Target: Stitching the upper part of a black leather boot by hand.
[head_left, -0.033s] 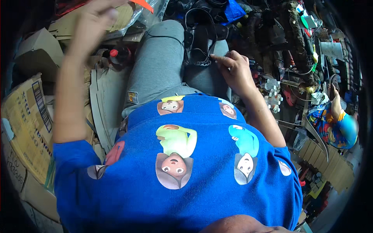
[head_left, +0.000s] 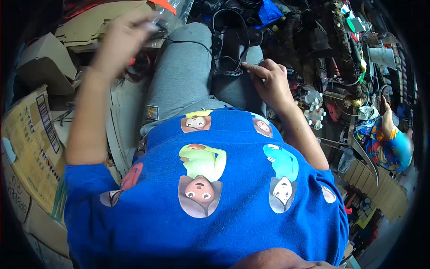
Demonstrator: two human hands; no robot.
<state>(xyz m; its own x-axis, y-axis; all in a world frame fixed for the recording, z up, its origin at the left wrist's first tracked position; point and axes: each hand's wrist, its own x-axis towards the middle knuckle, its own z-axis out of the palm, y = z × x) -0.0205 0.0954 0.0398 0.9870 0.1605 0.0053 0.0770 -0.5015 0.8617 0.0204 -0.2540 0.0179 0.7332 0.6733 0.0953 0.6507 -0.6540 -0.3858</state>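
On my lap lies a black, leather-looking piece with a curved strap at its far end and side tabs, resembling a sandal or shoe part. A ragged or stitched edge shows at its near end. My right hand has its index finger and thumb at the near right edge of this piece, the other fingers curled. Raised over the left side, my left hand is smeared by motion, and anything in it cannot be made out. A thin dark cord crosses my grey left trouser leg by the knee.
Flattened cardboard and an open carton stand at the left, beside a red-capped bottle. Small clear bottles and cluttered tools fill the right. A person in colourful clothes is at the far right.
My left hand has moved right and slightly down, toward my left knee. My right hand and the black piece stay in place.
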